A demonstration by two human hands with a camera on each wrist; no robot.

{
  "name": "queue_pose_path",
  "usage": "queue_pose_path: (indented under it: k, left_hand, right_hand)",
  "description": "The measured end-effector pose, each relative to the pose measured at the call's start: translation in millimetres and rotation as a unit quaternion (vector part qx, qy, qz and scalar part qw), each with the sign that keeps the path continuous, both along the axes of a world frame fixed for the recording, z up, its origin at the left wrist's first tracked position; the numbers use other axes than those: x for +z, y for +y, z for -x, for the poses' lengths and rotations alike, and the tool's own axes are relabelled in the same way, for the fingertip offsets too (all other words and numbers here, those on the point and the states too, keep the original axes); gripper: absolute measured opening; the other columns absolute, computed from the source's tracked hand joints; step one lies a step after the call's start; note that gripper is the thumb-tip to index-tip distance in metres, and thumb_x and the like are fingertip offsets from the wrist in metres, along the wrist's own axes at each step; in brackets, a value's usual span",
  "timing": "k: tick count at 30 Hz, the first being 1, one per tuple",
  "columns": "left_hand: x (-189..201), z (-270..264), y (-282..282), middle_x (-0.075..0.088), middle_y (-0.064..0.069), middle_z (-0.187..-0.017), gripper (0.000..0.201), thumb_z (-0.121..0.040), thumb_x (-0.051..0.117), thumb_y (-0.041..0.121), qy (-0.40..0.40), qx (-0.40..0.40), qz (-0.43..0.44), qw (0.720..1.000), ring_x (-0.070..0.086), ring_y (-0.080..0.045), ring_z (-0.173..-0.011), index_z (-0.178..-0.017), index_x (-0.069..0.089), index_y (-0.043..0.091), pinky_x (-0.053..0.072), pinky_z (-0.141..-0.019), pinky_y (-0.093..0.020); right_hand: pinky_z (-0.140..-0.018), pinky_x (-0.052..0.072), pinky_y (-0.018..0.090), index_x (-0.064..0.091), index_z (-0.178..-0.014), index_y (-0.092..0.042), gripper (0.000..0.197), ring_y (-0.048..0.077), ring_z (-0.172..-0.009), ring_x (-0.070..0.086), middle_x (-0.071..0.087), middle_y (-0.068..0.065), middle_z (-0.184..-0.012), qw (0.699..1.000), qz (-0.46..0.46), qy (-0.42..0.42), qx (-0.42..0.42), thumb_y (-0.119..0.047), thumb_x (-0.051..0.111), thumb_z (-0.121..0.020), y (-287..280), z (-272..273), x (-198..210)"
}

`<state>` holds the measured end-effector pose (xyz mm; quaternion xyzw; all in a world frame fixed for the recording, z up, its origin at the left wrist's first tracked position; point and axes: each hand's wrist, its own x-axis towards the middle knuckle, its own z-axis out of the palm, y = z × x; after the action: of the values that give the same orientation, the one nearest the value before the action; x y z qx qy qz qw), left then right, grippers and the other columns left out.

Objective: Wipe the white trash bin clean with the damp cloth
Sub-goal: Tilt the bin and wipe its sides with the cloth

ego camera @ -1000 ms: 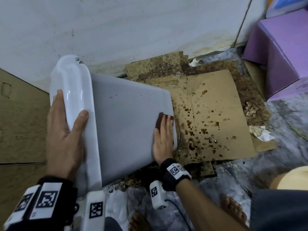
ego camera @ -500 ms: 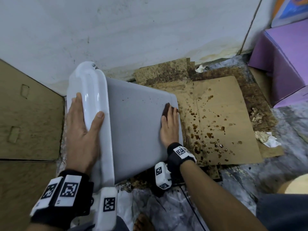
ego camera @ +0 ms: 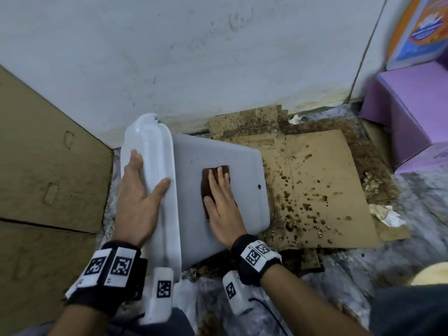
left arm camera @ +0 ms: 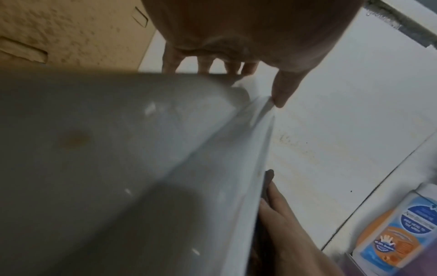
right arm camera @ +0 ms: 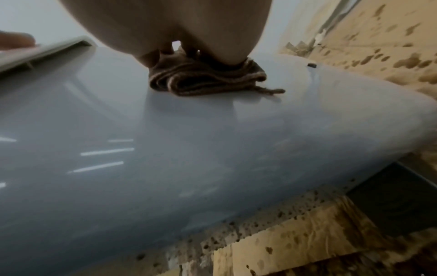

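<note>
The white trash bin (ego camera: 232,161) lies on its side on the floor, rim (ego camera: 155,146) to the left and base to the right. My left hand (ego camera: 140,190) grips the rim, fingers over its far side and thumb (left arm camera: 281,89) on its inner edge. My right hand (ego camera: 223,204) lies flat on the folded brown cloth (ego camera: 206,175) and presses it onto the middle of the bin's upper side. In the right wrist view the cloth (right arm camera: 203,80) sits bunched under my palm on the bin's wall (right arm camera: 189,149). A dark spot (ego camera: 259,186) marks the bin near its base.
Brown-splattered cardboard (ego camera: 315,180) covers the floor right of the bin, with crumpled tissue (ego camera: 385,214) beyond it. A purple box (ego camera: 412,112) stands at the right, a large cardboard box (ego camera: 48,166) at the left, and the wall (ego camera: 194,57) close behind.
My right hand has slid the cloth from the bin's base edge toward the middle of its side. The left hand has kept its hold on the rim.
</note>
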<state>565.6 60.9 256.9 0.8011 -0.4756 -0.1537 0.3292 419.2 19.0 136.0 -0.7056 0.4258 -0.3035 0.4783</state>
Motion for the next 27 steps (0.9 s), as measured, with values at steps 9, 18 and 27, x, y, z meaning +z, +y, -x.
queue_pose_path:
  k: [9, 18, 27]
  left_hand:
    - [17, 15, 10, 0.034, -0.016, -0.138, 0.094, -0.077, 0.053, 0.064, -0.054, 0.047, -0.010, 0.997, 0.039, -0.035, -0.128, -0.157, 0.013, 0.036, 0.031, -0.110, -0.047]
    - [16, 1, 13, 0.024, 0.000, -0.160, 0.084, -0.080, 0.071, 0.031, 0.008, 0.033, 0.027, 0.999, 0.024, -0.027, -0.148, -0.150, 0.029, 0.012, 0.027, -0.116, -0.045]
    - [21, 2, 14, 0.041, -0.005, -0.147, 0.074, -0.082, 0.057, 0.049, 0.041, 0.057, 0.092, 0.993, 0.036, -0.023, -0.136, -0.148, 0.036, 0.023, 0.031, -0.112, -0.045]
  right_hand:
    - [-0.120, 0.003, 0.028, 0.007, -0.149, -0.033, 0.056, 0.009, -0.148, -0.009, -0.003, -0.013, -0.158, 1.000, 0.016, -0.021, -0.013, -0.022, 0.038, -0.102, 32, -2, 16]
    - [-0.120, 0.005, 0.027, 0.009, -0.148, -0.034, 0.056, 0.008, -0.147, -0.008, -0.001, -0.014, -0.157, 0.997, 0.074, -0.005, 0.014, -0.020, 0.037, -0.102, 56, -12, 28]
    - [-0.119, 0.009, 0.030, 0.018, -0.151, -0.024, 0.053, 0.015, -0.149, -0.002, 0.005, -0.008, -0.158, 0.986, 0.167, 0.022, -0.018, -0.028, 0.026, -0.100, 49, -34, 40]
